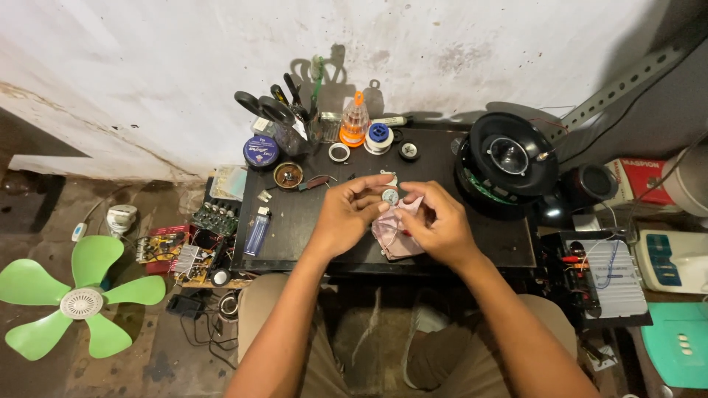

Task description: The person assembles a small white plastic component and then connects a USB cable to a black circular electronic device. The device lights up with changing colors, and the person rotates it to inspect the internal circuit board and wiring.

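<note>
In the head view, both hands meet over the middle of a small dark worktable (310, 221), forearms reaching in from the bottom of the frame. The left hand (344, 215) is curled, its fingertips pinching a small round white part (390, 196) held just above the tabletop. The right hand (440, 223) is closed around a crumpled pink cloth (394, 237), which bunches under the part and touches it. Along the table's far edge stand scissors (259, 105) in a holder, an orange-capped bottle (355, 121) and a blue spool (379, 135). A blue lighter (257, 232) lies near the left edge. A black round speaker (509, 158) sits at the right end. A green fan blade (80, 292) lies on the floor, well apart to the left.
</note>
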